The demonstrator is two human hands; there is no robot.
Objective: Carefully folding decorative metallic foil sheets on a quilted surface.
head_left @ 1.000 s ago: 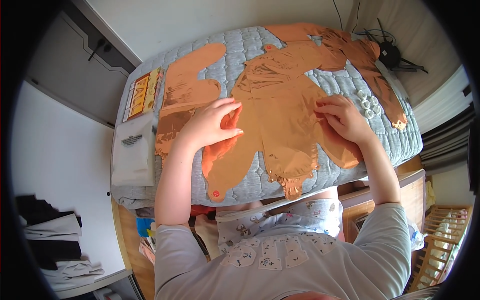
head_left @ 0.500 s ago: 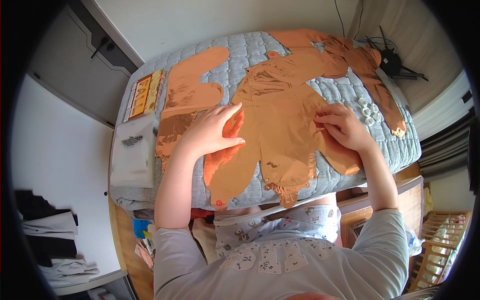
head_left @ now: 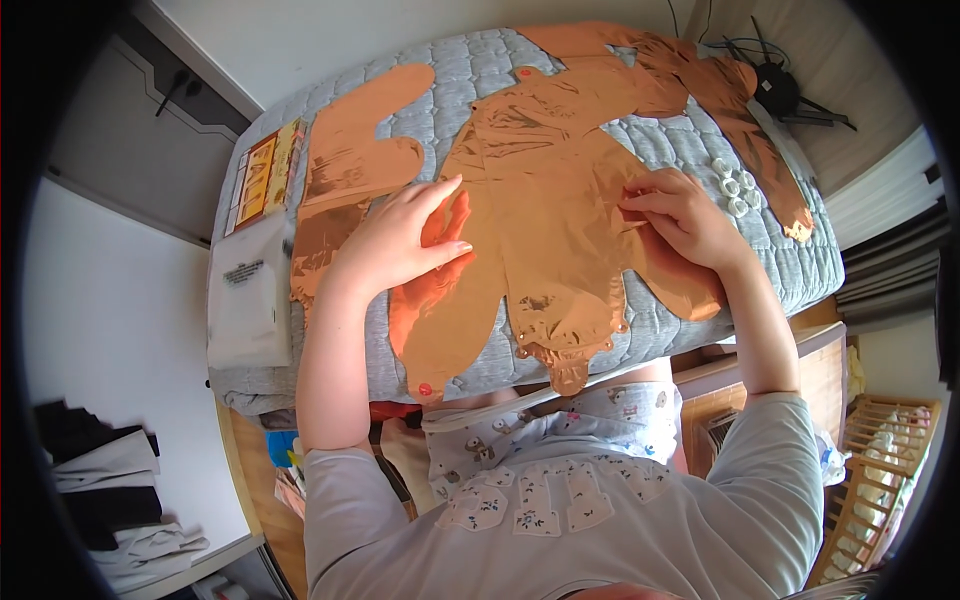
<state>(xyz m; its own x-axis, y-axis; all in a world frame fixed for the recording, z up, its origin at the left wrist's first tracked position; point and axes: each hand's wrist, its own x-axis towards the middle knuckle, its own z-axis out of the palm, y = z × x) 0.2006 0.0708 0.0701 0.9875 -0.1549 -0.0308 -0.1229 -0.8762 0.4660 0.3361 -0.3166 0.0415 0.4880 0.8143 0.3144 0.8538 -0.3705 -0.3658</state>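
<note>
A flat, uninflated copper-coloured foil balloon [head_left: 560, 215] with rounded lobes lies spread on the bed in front of me. My left hand [head_left: 405, 235] is over its left side, thumb and fingers spread apart, with nothing visible between them; the hand and forearm reflect orange in the foil. At the right side of the same balloon, my right hand [head_left: 680, 218] has its thumb and forefinger pinched together at the foil's edge. Crumpled foil tabs hang at the near end, close to the bed's front edge.
More flat copper foil balloons [head_left: 350, 160] lie at left and far right. A clear plastic bag [head_left: 250, 300] and a colourful flat package [head_left: 265, 175] sit on the bed's left side. White ribbon rolls [head_left: 737, 187] lie right. A black router [head_left: 778, 92] stands beyond. The quilted mattress [head_left: 460, 60] lies beneath.
The whole view has shifted a little, so the bed appears slightly higher and further left. Both hands keep nearly the same pose over the balloon.
</note>
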